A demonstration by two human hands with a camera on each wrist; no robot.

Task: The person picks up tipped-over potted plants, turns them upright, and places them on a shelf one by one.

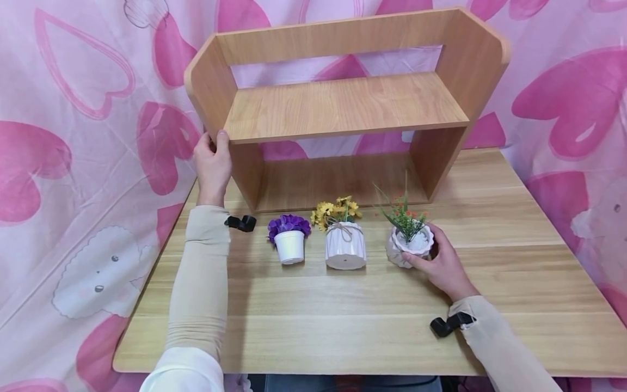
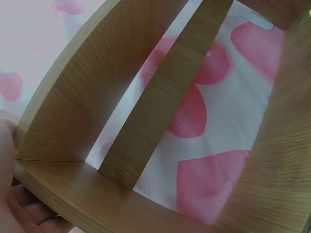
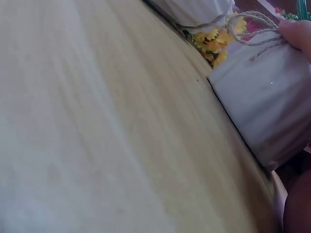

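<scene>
My left hand (image 1: 214,163) grips the left side panel of a wooden shelf (image 1: 343,109), at the level of its middle board; the left wrist view shows fingers curled behind the panel edge. Over on the right, my right hand (image 1: 443,264) holds a white scalloped flowerpot (image 1: 399,251) with green grass and small orange-red flowers, thumb on its near side. In the right wrist view that pot (image 3: 267,97) has twine tied round it and its base is right at the tabletop. A white pot with yellow flowers (image 1: 345,247) and a smaller white pot with purple flowers (image 1: 290,247) stand to its left.
The shelf stands at the back of the wooden table (image 1: 343,316), before a pink heart-patterned curtain (image 1: 98,163). Both its boards are bare. The three pots form a row in front of it. A dark surface (image 1: 352,383) shows below the table's front edge.
</scene>
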